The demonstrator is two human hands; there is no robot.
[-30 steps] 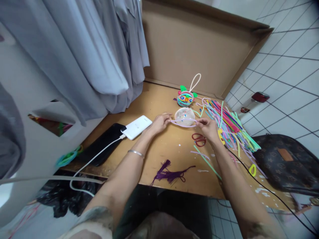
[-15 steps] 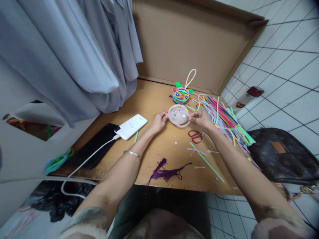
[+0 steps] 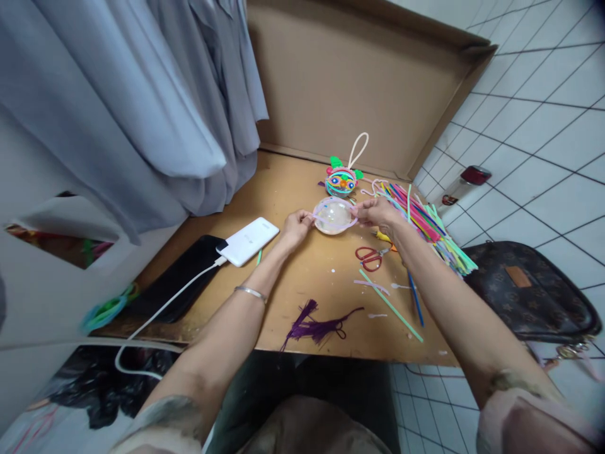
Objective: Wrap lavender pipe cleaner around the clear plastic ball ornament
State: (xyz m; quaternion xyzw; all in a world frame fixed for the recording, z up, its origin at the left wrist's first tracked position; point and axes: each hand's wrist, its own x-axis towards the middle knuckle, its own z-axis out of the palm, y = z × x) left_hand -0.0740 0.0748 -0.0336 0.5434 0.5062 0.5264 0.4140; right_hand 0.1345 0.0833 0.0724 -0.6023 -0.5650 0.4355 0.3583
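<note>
A clear round bowl-like piece [image 3: 333,216] lies between my hands, with a pale purple strip [image 3: 326,222] running across it. My left hand [image 3: 297,227] pinches the strip's left end at the rim. At the opposite rim, my right hand [image 3: 375,212] has its fingers closed on the strip's right end. Just behind the bowl sits a colourful ball ornament [image 3: 341,181] with blue eyes, green ears and a white loop. Red-handled scissors [image 3: 368,258] rest below my right hand, beside a small yellow thing [image 3: 382,236].
Bundled coloured strips [image 3: 425,224] lie at the right, near a brown patterned bag [image 3: 534,296]. A purple tassel [image 3: 319,328] and green strip [image 3: 392,307] are near the front edge. A white power bank [image 3: 249,241] with a cable is at left. Cardboard [image 3: 340,88] stands behind.
The bowl now looks tilted differently, and its purple strip crosses the opening instead of hanging at the near rim. A blue strip and a yellow thing now show beside my right forearm.
</note>
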